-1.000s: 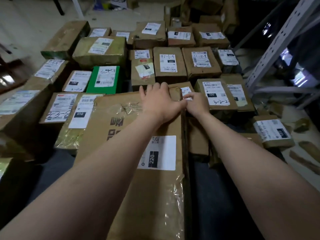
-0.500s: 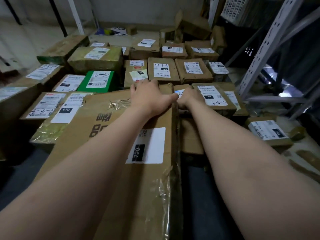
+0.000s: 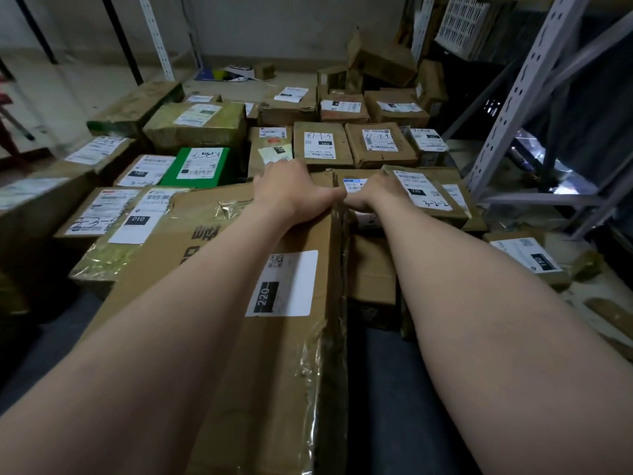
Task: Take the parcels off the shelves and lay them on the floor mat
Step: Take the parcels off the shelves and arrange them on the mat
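In the middle of the frame, the box [image 3: 281, 371] runs from the lower edge up to the centre. Dark mat [image 3: 387, 378] shows on either side of it. Its white label [image 3: 284, 284] carries a QR code and a black tab reading "220"; large dark print on the top is partly hidden by the forearm.

The left hand [image 3: 291, 193] lies on the box's far end, its fingers curled over the far edge and clamped on it. The right hand [image 3: 373, 197] sits just beside it, thumbs touching. Its fingers are hidden, so their state cannot be told.

Right of that hand a parcel [image 3: 424, 193] also reads "220", with handwritten "2-2-2". To the left, one label reads "010" [image 3: 137, 220], and a green box [image 3: 197, 166] lies above it. A shelf post [image 3: 513, 97] rises at upper right.
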